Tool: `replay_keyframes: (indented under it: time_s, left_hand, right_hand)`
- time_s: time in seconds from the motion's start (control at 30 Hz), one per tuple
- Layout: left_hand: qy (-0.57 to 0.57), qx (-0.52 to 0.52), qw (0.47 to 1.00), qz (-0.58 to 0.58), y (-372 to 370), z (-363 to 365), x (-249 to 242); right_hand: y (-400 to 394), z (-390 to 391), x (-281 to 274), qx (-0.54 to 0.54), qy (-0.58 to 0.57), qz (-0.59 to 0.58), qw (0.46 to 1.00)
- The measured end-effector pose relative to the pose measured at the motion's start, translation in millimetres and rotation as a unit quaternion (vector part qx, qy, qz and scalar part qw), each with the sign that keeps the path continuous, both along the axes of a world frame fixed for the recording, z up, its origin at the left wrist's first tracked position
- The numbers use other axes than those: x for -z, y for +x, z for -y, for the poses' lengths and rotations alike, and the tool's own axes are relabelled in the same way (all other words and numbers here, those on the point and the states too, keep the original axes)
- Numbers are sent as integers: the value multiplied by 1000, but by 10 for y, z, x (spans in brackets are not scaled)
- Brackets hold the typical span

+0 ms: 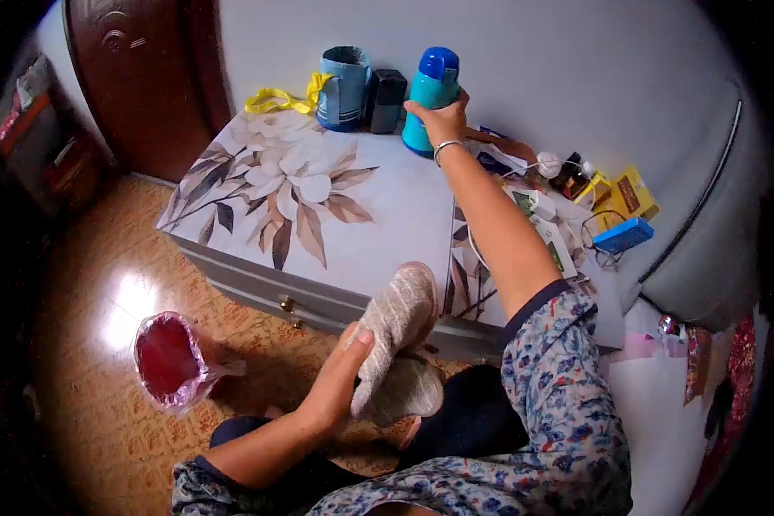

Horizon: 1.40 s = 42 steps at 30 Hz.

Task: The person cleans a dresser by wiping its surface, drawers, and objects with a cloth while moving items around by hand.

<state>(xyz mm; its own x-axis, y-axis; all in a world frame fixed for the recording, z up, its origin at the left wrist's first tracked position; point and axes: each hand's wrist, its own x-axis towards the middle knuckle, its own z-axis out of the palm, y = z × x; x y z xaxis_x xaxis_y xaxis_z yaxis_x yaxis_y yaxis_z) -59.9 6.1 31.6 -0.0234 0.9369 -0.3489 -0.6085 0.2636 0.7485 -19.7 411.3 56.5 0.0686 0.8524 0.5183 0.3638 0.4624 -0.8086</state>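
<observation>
My left hand [342,368] grips a pair of beige knitted slippers [397,311] over my lap, in front of the cabinet. Its thumb presses on the upper slipper, and the other fingers are hidden behind. With my right arm stretched out to the back of the cabinet, my right hand [445,119] is wrapped around a teal bottle [420,136] with a blue cap. The bottle is upright, its base close to the cabinet top. To its left stand a black box [387,101] and a light blue bottle sleeve [342,96] with a yellow strap [282,101].
The cabinet [387,241] has a flower-printed top. Boxes, cables and a yellow carton [629,196] crowd its right side, near a blue box [624,235]. A lined red bin [168,357] stands on the floor at left. A brown door [150,86] is behind.
</observation>
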Motion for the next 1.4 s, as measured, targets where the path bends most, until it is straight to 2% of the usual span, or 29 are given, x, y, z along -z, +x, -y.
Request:
replay_keyframes:
  time_s: [0.07, 0.27, 0.33, 0.37, 0.43, 0.47, 0.5, 0.53, 0.6, 0.63, 0.67, 0.7, 0.73, 0.77, 0.8, 0.83, 0.87, 0.9, 0.93, 1.0, 1.07, 1.13, 1.17, 1.2, 1.23, 1.27, 1.3, 1.33, 1.4]
  left_hand:
    - [-29, 4, 999, 26, -11, -17, 17]
    - [-10, 11, 998, 55, -25, 0, 96]
    - [5, -7, 997, 73, -25, 0, 43]
    - [6, -7, 997, 73, -29, 5, 65]
    - [-1, 0, 989, 146, -50, -6, 191]
    - [-3, 0, 996, 89, -41, -13, 226]
    - [5, 3, 995, 103, -52, -21, 292]
    - [14, 4, 993, 117, -72, -18, 318]
    - [10, 20, 994, 103, -131, -11, 347]
    - [32, 26, 994, 104, -133, -1, 309]
    - [55, 32, 992, 106, -123, 10, 275]
    - [53, 33, 992, 107, -124, 23, 287]
    - [57, 56, 993, 90, -134, 34, 319]
    - [61, 78, 992, 72, -142, 42, 334]
    - [63, 78, 992, 73, -140, 56, 328]
    - [101, 96, 989, 49, -143, 65, 317]
    - [140, 113, 983, 25, -145, 60, 302]
    - [182, 54, 981, -33, -132, 27, 285]
    - [182, 50, 981, -36, -109, 10, 241]
    - [187, 23, 961, -201, -61, -16, 146]
    - [222, 6, 956, -191, -39, -150, 192]
    - [280, -19, 927, -249, -2, -281, 117]
    - [311, -79, 866, -382, 22, -353, 66]
    - [312, -86, 865, -384, -15, -431, 37]
    - [341, -84, 775, -526, -83, -531, 33]
    - [359, -82, 663, -652, -167, -617, 54]
    - [353, -65, 603, -713, -251, -668, 109]
    - [350, -72, 604, -713, -336, -695, 145]
    - [293, -64, 543, -785, -556, -681, 217]
  right_hand:
    - [-49, -134, 70, 10, 15, 5, 1000]
    - [-56, -185, 126, 21, 4, -15, 1000]
    - [6, -235, 162, -10, -1, -38, 999]
    - [39, -261, 178, -10, 2, -3, 1000]
    - [81, -175, 140, -9, 5, 33, 999]
    - [104, -118, 148, 54, 30, 70, 996]
    - [140, -34, 161, 118, 55, 107, 986]
    - [201, 156, 117, 118, 52, 111, 985]
    - [412, 632, 22, -127, 146, -17, 981]
    - [461, 966, -15, -291, 18, -79, 953]
    - [575, 1255, -71, -441, -92, -47, 892]
    - [690, 1531, -109, -573, -198, -15, 795]
    - [724, 1831, -94, -615, -220, 63, 754]
    - [792, 2080, -117, -598, -150, 244, 748]
    - [881, 2301, -165, -601, -71, 312, 733]
    - [927, 2407, -116, -615, -93, 282, 730]
    - [1010, 2439, -12, -585, -81, 270, 761]
    - [1069, 2461, -39, -549, -83, 258, 791]
    - [1125, 2462, -70, -513, -85, 245, 818]
    - [1226, 2254, -16, -406, -20, 203, 891]
    - [1255, 2007, -78, -282, -70, 179, 940]
    - [1233, 1736, -165, -196, 129, 273, 933]
    - [1232, 1607, -140, -194, 159, 306, 919]
    - [1173, 1620, -64, -199, 164, 305, 917]
    - [1123, 1693, 37, -173, 167, 333, 912]
    - [1075, 1772, 101, -147, 171, 360, 905]
    - [1039, 1888, 107, -196, 140, 429, 870]
    - [1006, 1893, 282, -198, 111, 514, 827]
    - [929, 1986, 465, -207, 21, 556, 805]
